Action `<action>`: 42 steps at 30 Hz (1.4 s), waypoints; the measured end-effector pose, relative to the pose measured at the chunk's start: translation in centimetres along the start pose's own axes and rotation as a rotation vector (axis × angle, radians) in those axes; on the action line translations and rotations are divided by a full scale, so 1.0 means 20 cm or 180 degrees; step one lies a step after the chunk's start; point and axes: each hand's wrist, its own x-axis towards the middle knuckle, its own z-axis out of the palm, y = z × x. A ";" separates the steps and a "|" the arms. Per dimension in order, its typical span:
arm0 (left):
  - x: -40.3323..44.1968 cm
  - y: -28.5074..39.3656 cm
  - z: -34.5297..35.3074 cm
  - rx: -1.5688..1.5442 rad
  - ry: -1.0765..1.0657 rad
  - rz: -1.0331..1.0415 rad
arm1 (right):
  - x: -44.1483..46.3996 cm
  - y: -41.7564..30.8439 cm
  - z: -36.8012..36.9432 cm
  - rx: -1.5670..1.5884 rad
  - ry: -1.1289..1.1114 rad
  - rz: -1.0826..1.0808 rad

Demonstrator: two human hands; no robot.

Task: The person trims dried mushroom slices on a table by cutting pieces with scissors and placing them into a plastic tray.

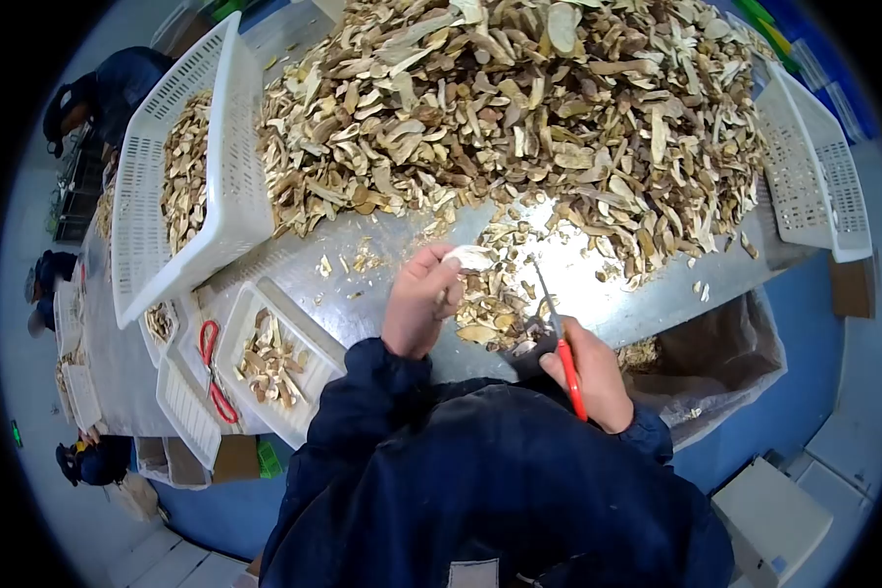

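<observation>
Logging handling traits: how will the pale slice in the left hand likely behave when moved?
Probably light: the left hand pinches the pale slice at one end. Perhaps stiff, jutting out without visible droop. Possibly brittle, as small fragments litter the table.

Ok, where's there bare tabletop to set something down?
Mostly bare table shows between the nearest white tray and the left hand, and between the right hand and the lower-right edge of the big pile. It's crowded beneath the pile and between the hands, where scraps lie.
</observation>
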 end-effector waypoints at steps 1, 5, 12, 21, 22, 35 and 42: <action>-0.01 0.00 0.03 0.0080 0.0072 -0.0006 | 0.00 0.00 0.03 -0.0009 0.0030 -0.0102; -0.05 -0.04 0.19 0.0541 0.0406 -0.0219 | -0.01 -0.02 0.03 -0.0003 0.0166 -0.0310; -0.07 -0.11 0.16 0.0805 0.0078 -0.0028 | 0.00 -0.02 0.04 -0.0071 0.0128 -0.0300; -0.17 -0.06 -0.03 0.0567 0.0037 -0.0024 | 0.00 -0.01 0.02 -0.0119 0.0030 -0.0214; -0.23 0.01 -0.08 0.0803 0.0387 -0.0043 | 0.00 0.01 0.02 -0.0126 0.0175 -0.0218; -0.35 0.25 -0.57 0.4696 0.1235 0.1384 | 0.07 0.20 -0.03 -0.0529 0.0846 0.0446; 0.31 0.23 -0.48 0.5020 0.1228 0.1798 | 0.06 0.21 0.01 -0.0676 0.0918 0.0434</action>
